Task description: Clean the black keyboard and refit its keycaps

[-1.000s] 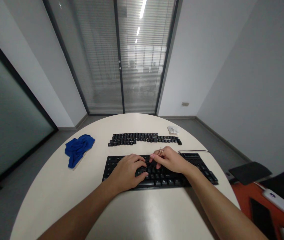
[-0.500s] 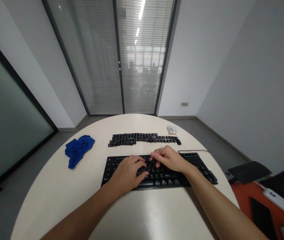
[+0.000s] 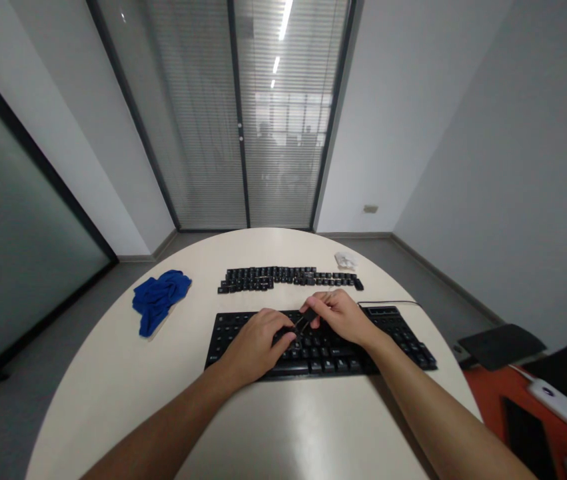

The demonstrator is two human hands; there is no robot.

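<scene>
A black keyboard (image 3: 313,367) lies in front of me, part of its upper row stripped of caps. Between the thumb and fingers of my right hand (image 3: 340,315) is a small black keycap puller (image 3: 308,316), its thin wire prongs slanting down to the left. My left hand (image 3: 258,343) rests over the keyboard's left half. Its thumb and fingertips close on a small dark keycap (image 3: 295,328) at the prongs' ends; the fingers partly hide it. Beyond the keyboard, rows of loose black keycaps (image 3: 248,279) lie on the table.
The round, cream-coloured table (image 3: 263,427) carries a blue cloth (image 3: 160,300) at the left and a crumpled whitish bundle (image 3: 346,260) at the far right. A cable (image 3: 388,302) runs off behind the keyboard. To the right, an orange seat (image 3: 493,393) bears a white power strip (image 3: 566,407).
My right hand has risen slightly and turned, so the puller and its wire prongs now show above the keys. The left fingertips have drawn closer together at the prong ends.
</scene>
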